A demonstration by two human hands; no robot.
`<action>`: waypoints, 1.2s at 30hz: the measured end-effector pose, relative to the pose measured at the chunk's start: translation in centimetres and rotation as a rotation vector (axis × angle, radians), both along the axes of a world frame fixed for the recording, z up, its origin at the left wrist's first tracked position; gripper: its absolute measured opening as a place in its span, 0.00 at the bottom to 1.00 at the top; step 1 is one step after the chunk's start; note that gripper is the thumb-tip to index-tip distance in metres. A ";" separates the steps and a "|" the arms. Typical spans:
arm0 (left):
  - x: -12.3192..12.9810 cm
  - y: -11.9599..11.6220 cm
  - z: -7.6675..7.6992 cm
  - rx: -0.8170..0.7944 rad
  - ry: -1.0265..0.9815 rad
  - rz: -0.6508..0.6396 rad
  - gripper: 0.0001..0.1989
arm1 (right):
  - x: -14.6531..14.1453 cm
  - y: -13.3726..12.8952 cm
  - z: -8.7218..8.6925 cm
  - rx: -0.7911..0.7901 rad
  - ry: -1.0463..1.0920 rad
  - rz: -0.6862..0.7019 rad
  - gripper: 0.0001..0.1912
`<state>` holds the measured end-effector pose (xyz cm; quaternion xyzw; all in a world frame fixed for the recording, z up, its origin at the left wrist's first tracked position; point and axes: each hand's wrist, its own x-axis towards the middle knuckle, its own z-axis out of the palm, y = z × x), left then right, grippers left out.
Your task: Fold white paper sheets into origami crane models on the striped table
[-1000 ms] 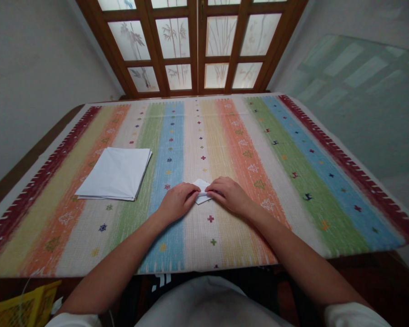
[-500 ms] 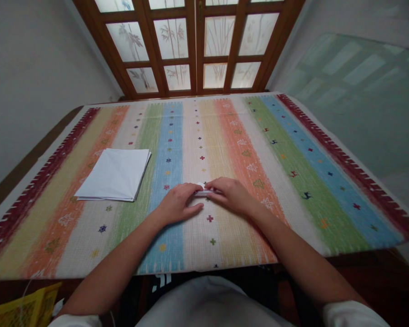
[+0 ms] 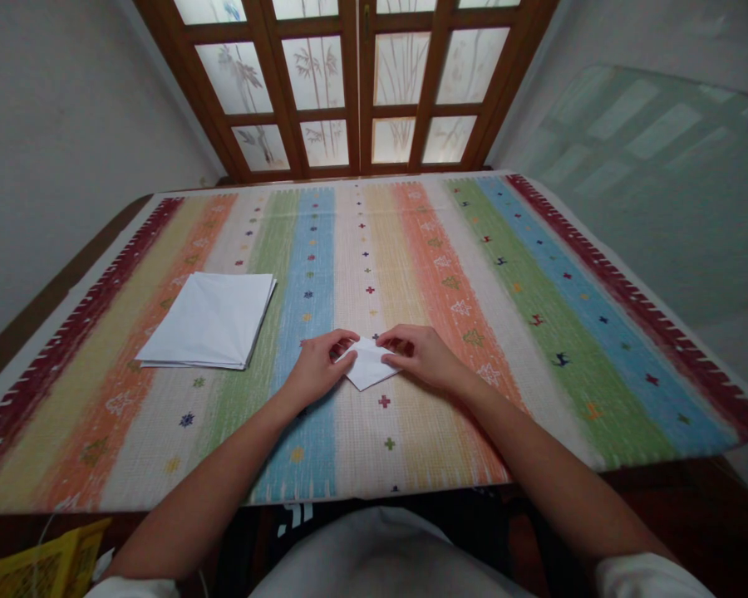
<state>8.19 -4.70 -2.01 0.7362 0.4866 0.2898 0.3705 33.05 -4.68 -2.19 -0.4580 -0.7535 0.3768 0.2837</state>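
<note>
Between my two hands lies a small piece of folded white paper, with one pointed corner facing me. My left hand pinches its left side between thumb and fingers. On the other side, the thumb and curled fingers of my right hand grip the right edge. The fingertips cover both side corners of the paper. Left of my hands, a stack of white paper sheets rests on the striped tablecloth, and creases show on its top sheet.
A yellow plastic basket stands below the table's front left corner. Wooden doors with glass panes rise behind the table's far edge. A glass panel leans along the right wall.
The folded paper was a thin strip edge-on between my fingers. Now its flat face shows, with a point toward me, and my hands have shifted slightly apart.
</note>
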 end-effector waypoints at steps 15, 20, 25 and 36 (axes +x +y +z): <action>0.0 -0.1 -0.2 0.198 0.152 -0.037 0.13 | -0.3 -0.1 -0.4 0.073 -0.028 0.033 0.16; -0.1 -0.1 0.0 0.148 0.145 -0.035 0.06 | -0.2 -0.2 0.0 0.075 -0.057 0.053 0.10; -0.3 -0.1 0.3 0.103 0.184 -0.076 0.07 | 0.1 -0.3 0.2 0.071 -0.131 0.096 0.03; -0.6 0.1 0.3 0.223 0.234 -0.287 0.09 | 0.9 -0.1 0.1 0.276 -0.248 0.173 0.06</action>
